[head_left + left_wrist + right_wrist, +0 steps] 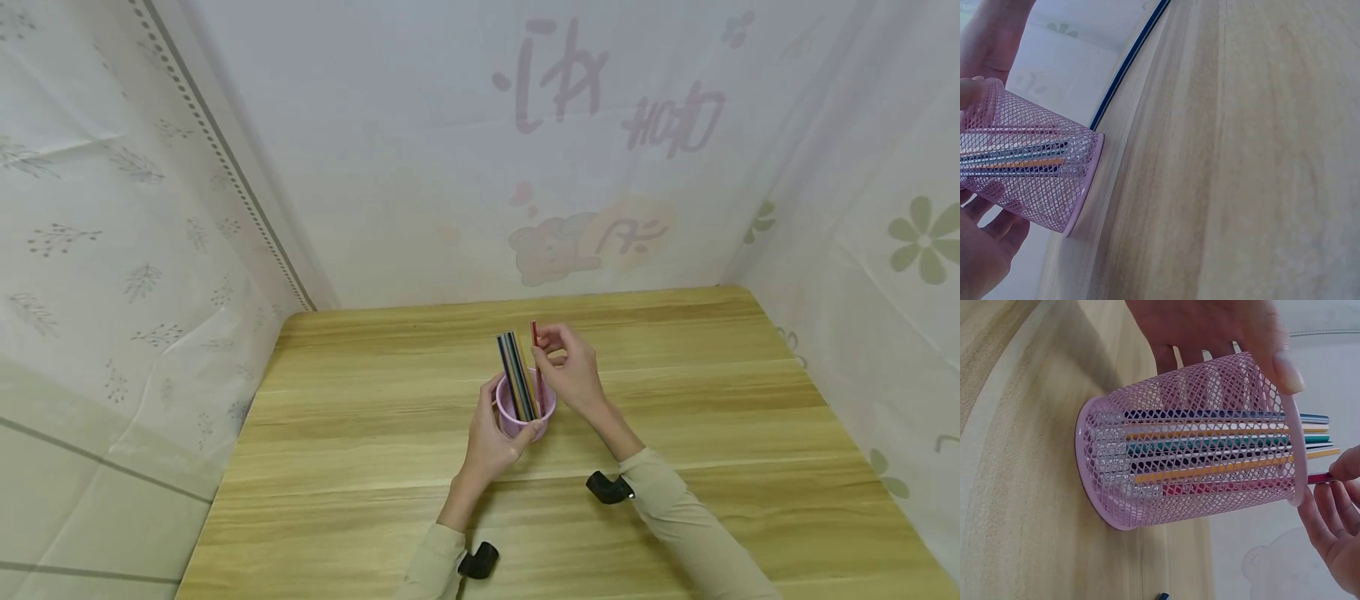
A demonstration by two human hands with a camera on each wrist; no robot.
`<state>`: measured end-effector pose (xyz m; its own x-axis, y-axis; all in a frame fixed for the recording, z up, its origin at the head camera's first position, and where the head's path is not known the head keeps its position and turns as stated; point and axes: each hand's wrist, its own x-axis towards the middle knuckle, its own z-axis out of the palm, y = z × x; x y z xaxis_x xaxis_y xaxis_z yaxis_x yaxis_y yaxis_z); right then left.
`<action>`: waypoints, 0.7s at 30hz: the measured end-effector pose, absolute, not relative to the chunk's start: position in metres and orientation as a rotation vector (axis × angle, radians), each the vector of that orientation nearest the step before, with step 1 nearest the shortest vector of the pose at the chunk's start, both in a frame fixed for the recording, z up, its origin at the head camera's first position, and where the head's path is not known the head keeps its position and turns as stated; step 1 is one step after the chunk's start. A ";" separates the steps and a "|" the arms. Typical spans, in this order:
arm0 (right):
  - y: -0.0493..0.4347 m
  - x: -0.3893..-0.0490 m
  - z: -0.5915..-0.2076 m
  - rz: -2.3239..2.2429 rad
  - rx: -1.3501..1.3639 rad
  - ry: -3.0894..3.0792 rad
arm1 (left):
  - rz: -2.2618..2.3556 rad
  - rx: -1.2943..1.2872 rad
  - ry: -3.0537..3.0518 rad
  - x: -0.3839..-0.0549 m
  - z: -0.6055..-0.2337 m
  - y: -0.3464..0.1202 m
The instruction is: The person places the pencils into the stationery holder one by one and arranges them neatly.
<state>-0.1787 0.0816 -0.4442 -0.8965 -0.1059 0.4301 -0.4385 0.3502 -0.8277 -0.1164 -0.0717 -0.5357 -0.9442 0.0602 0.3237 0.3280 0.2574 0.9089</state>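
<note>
A pink mesh pencil cup stands upright in my left hand. That hand grips it with the fingers round the left side and the thumb on the rim. Several pencils, dark, green and yellow, lean inside; their lower ends show through the mesh in the right wrist view. My right hand pinches a red pencil between thumb and fingers near its upper end. The red pencil's lower part is inside the cup, along its right side. In the left wrist view the cup appears sideways.
The wooden table spreads round the hands, with a patterned curtain behind it and at both sides. Each wrist wears a black camera mount. A dark strip crosses behind the cup in the left wrist view.
</note>
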 end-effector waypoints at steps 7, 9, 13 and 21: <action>0.091 -0.188 -0.470 1.585 0.463 -2.334 | -1.745 -0.362 -2.312 -0.117 -0.537 -0.071; 0.095 -0.188 -0.473 1.580 0.445 -2.340 | -1.745 -0.361 -2.316 -0.117 -0.537 -0.071; 0.105 -0.189 -0.479 1.548 0.395 -2.369 | -1.749 -0.349 -2.341 -0.117 -0.537 -0.071; 0.124 -0.190 -0.490 1.488 0.358 -2.421 | -1.765 -0.341 -2.339 -0.116 -0.536 -0.073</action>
